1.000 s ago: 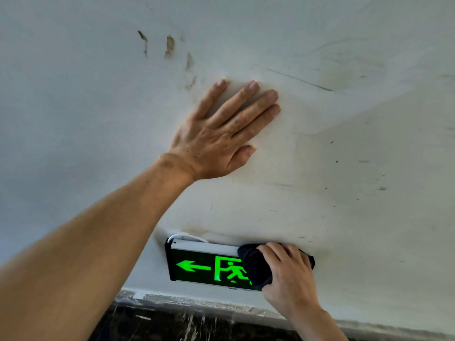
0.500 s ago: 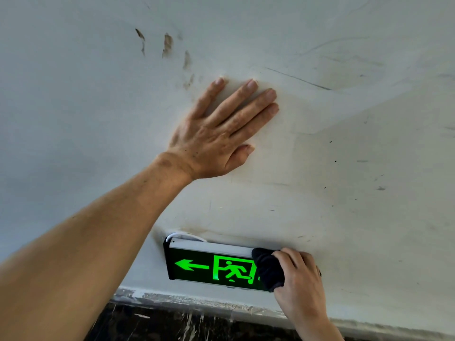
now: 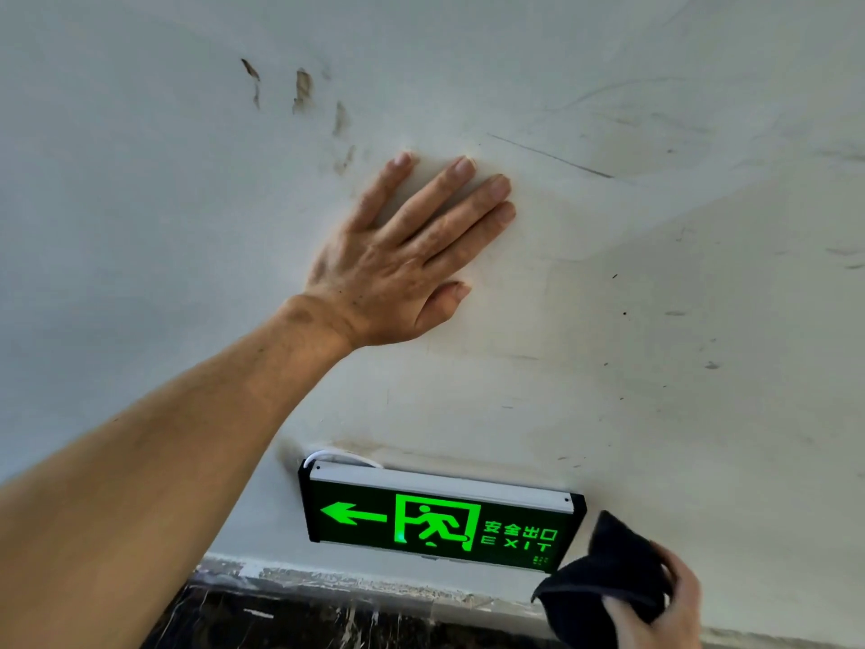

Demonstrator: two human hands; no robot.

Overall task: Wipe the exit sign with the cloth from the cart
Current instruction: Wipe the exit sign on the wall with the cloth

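Note:
A black exit sign [image 3: 440, 522] with a lit green arrow, running figure and the word EXIT is fixed low on a white wall. A white cable loops out at its top left corner. My right hand [image 3: 664, 606] grips a bunched black cloth [image 3: 604, 578] just off the sign's lower right corner, apart from its face. My left hand [image 3: 402, 264] lies flat on the wall above the sign, fingers spread, holding nothing.
The white wall [image 3: 702, 320] carries brown smears at the upper left and small dark scuffs at the right. A dark marbled skirting [image 3: 327, 620] runs along the bottom under a rough paint edge.
My right hand has slid the cloth rightwards across the sign's face and off its right end, uncovering the EXIT lettering. My left hand has stayed flat on the wall.

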